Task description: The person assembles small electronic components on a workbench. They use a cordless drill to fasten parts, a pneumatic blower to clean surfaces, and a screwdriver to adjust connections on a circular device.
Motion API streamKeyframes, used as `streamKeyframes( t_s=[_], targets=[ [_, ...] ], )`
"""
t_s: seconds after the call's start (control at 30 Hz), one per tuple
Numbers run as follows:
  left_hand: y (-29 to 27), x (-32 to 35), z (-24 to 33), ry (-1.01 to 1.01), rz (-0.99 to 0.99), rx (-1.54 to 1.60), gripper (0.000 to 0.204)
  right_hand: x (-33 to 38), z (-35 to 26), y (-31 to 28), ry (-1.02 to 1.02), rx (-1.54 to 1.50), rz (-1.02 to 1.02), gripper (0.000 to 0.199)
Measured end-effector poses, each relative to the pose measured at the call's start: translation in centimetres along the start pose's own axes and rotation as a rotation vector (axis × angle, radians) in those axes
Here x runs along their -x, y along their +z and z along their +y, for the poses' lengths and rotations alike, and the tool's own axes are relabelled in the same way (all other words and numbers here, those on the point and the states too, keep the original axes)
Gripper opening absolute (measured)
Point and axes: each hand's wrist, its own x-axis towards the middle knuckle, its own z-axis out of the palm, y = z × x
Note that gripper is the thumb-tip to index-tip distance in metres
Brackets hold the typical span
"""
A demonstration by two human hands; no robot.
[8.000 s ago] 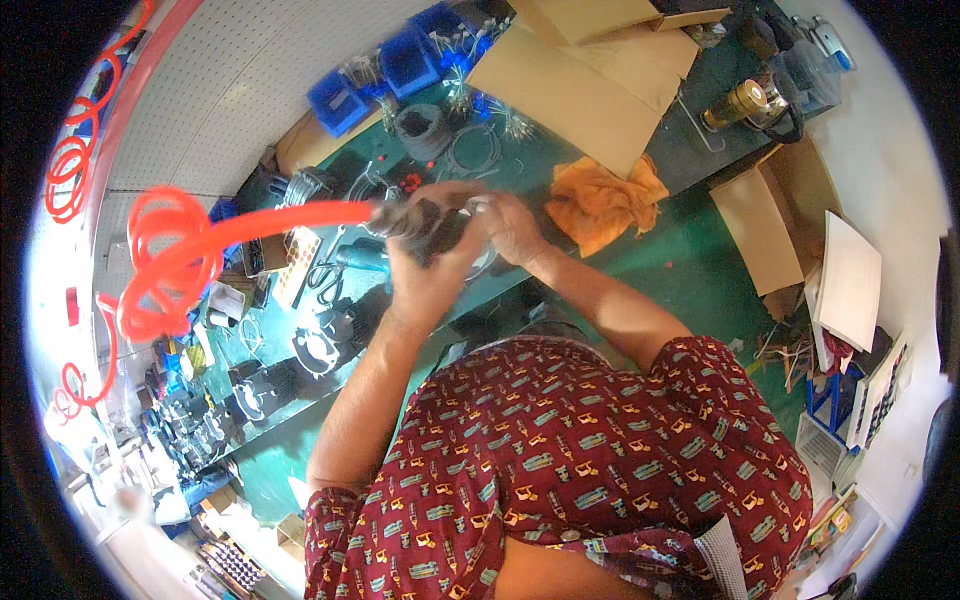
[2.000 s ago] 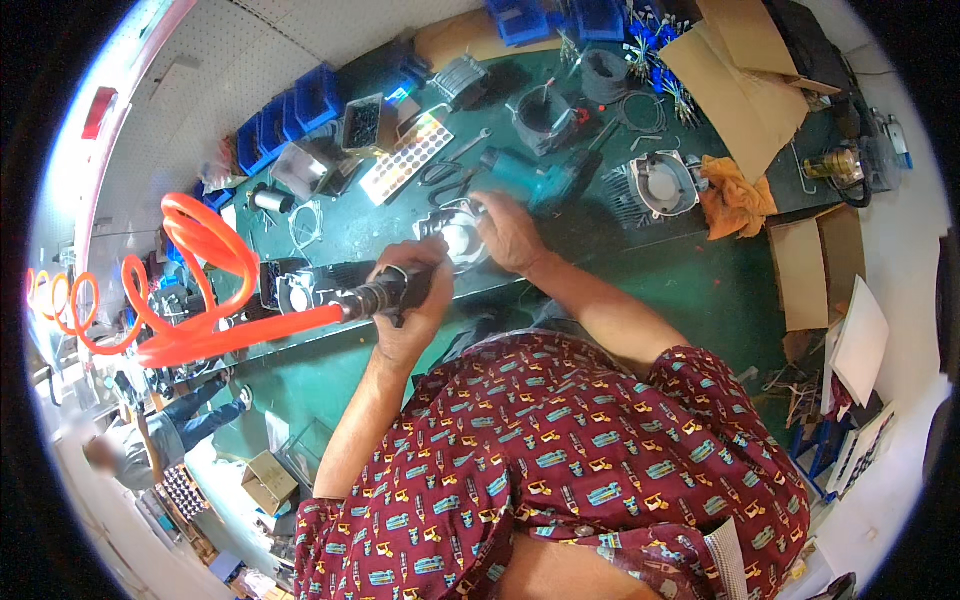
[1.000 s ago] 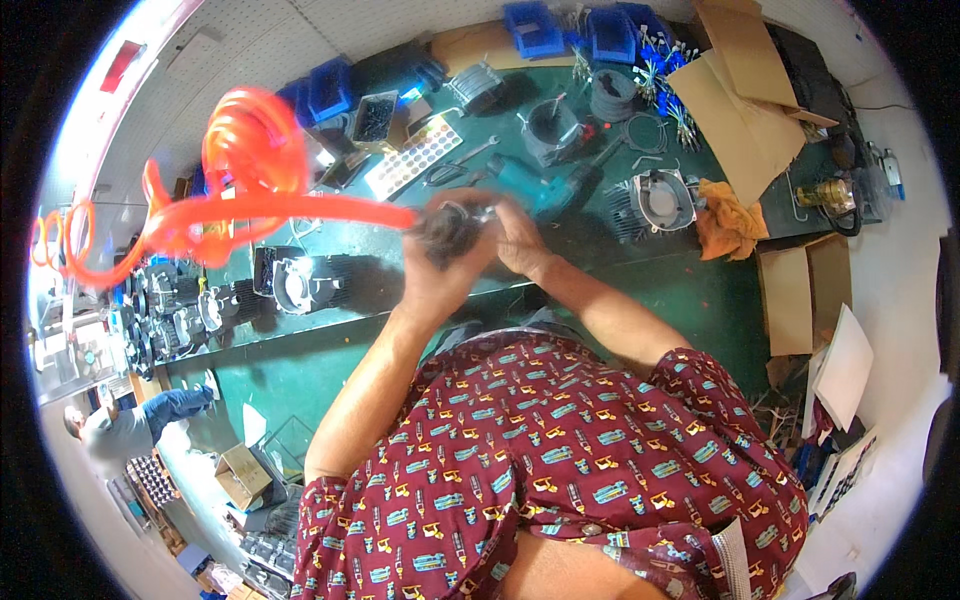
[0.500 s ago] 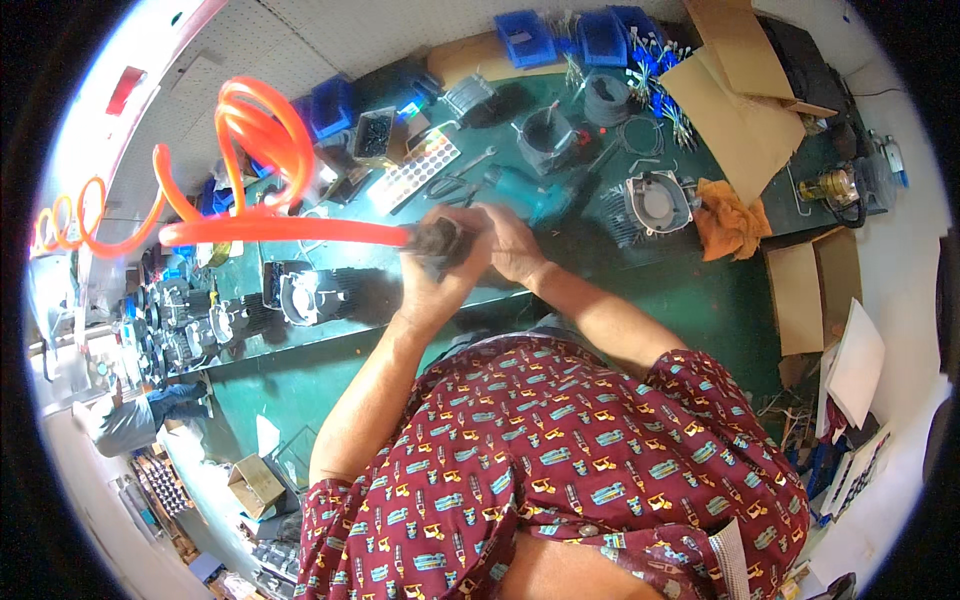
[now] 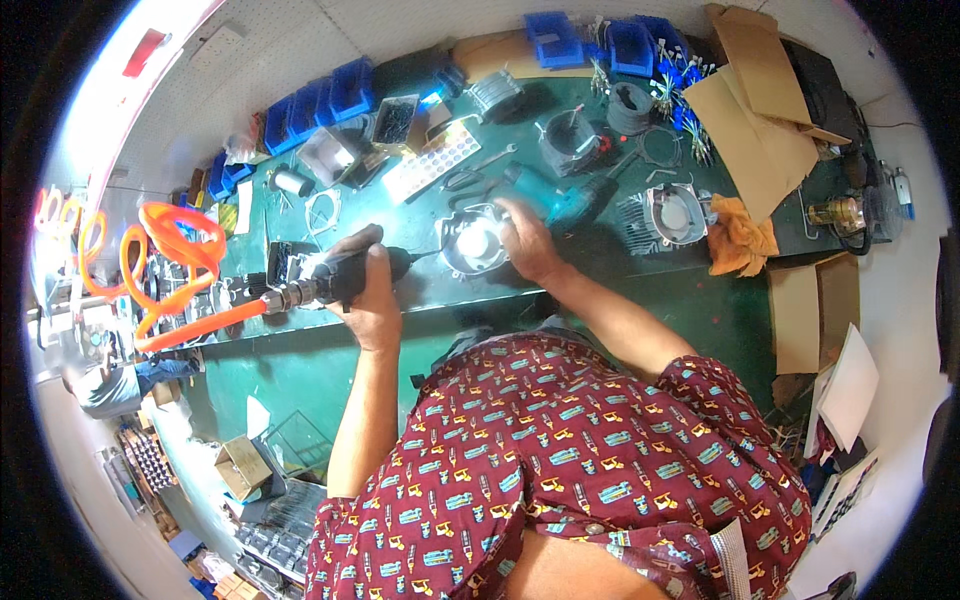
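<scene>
Drawing the air tool [image 5: 347, 281] leftward in clenched left fingers [image 5: 377, 266], to beside the metal housing [image 5: 476, 243] on the desk [image 5: 422, 288]; baring the housing's face, touching its rim with right fingers [image 5: 512, 224], grip unclear.

The person's left fingers [image 5: 376, 264] wrap a black air tool [image 5: 345, 280], its coiled orange hose [image 5: 205, 332] trailing off to the left of them and its thin bit [image 5: 426, 254] pointing right, toward a round metal housing [image 5: 475, 243]; I can't tell whether it touches. The right fingers [image 5: 513, 222] rest on that housing's far right rim. Just beyond them on the green surface [image 5: 592, 236] lies a teal drill [image 5: 548, 194]; farther right of them sit a finned housing [image 5: 674, 213] and a crumpled orange cloth [image 5: 738, 238].
</scene>
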Motion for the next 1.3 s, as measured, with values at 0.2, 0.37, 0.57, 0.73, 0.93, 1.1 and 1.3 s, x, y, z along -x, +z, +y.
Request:
streamKeyframes(
  t_s=[0.2,0.37,0.57,0.73,0.93,1.1,1.3],
  targets=[
    [0.3,0.6,-0.9,0.005,-0.017,-0.016,0.022,0.0,0.0,-0.6,0.031,-0.011,-0.022,0.042],
    [0.0,1.0,-1.4,0.029,-0.027,-0.034,0.022,0.1,0.2,-0.5,0.052,-0.008,-0.021,0.041],
    [1.0,1.1,-0.4,0.032,-0.131,-0.016,0.023,0.0,0.2,-0.3,0.053,-0.034,-0.012,0.041],
    [3.4,-2.0,0.8,-0.159,-0.268,-0.037,0.026,0.0,0.5,-0.8,0.002,-0.012,-0.024,0.041],
    [4.4,-0.9,0.2,-0.113,-0.242,0.041,0.016,0.1,0.3,-0.8,0.004,0.016,-0.01,0.04],
    [4.3,-0.4,0.2,-0.174,-0.187,0.035,0.016,0.3,-0.6,-0.5,0.072,0.049,-0.031,0.039],
    [4.1,-1.0,0.3,-0.144,-0.288,0.007,0.019,-0.1,-0.3,-1.2,0.117,0.027,-0.056,0.04]
  ],
)
